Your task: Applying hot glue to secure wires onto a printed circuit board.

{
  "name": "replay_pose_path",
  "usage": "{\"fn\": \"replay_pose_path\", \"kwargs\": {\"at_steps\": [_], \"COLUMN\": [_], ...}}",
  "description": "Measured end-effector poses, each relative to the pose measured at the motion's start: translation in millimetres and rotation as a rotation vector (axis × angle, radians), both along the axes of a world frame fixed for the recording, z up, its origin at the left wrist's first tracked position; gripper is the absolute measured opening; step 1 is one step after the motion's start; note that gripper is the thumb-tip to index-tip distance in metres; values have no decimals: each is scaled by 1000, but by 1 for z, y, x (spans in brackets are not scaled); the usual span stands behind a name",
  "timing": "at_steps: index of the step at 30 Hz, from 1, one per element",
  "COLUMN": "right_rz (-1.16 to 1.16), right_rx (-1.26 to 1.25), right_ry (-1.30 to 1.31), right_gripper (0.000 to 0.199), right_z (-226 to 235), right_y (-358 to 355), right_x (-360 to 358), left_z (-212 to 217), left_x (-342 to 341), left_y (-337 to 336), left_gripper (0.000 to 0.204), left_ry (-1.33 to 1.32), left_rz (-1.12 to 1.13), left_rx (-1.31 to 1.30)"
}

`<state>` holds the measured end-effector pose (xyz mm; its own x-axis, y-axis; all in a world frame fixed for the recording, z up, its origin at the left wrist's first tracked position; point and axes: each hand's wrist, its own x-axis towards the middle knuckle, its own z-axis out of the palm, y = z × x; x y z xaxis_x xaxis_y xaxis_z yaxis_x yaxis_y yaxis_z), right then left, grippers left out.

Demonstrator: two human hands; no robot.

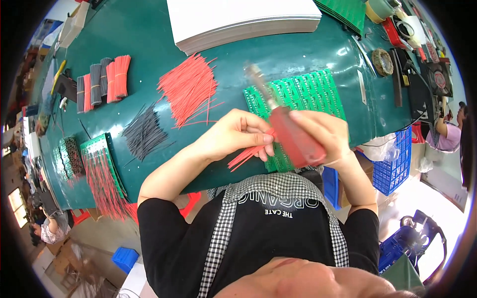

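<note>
My left hand is closed, thumb against fingers, on a small bunch of red wires whose ends stick out below it. My right hand grips the red handle of a soldering iron, blurred by motion; its metal shaft slants up and left. Both hands are over a panel of green circuit boards, partly hiding it. A loose heap of red wires lies to the left of the panel, and a heap of dark wires lies nearer my left forearm.
Tied bundles of red and dark wires lie at left. Nearer stand boards with red and dark wires attached. A white stack sits at the back of the green table. A tape roll lies right, above a blue crate.
</note>
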<state>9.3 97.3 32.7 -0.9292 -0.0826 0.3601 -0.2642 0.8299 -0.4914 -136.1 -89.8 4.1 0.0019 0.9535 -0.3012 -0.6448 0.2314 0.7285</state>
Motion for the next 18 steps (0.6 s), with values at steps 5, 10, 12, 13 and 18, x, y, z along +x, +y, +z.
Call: {"fn": "replay_pose_path", "kwargs": {"at_steps": [5, 10, 12, 13, 18], "right_rz": [-359, -613, -588, -553, -549], "right_rx": [-631, -1284, -1310, -1332, -1358], "right_ry": [-147, -316, -343, -356, -441], "right_gripper": [57, 61, 58, 57, 57], "right_z": [7, -11, -19, -20, -26], "right_y": [0, -26, -27, -28, -32], "right_x": [37, 43, 49, 52, 58], "left_z": [6, -27, -39, -44, -50], "left_x": [-38, -32, -26, -25, -24], "left_y": [1, 1, 0, 0, -1], "left_gripper": [16, 20, 21, 23, 23], "left_ry": [1156, 2015, 2044, 2084, 2070], "left_rz": [426, 302, 288, 284, 262], "left_rx": [-55, 163, 197, 238, 201]}}
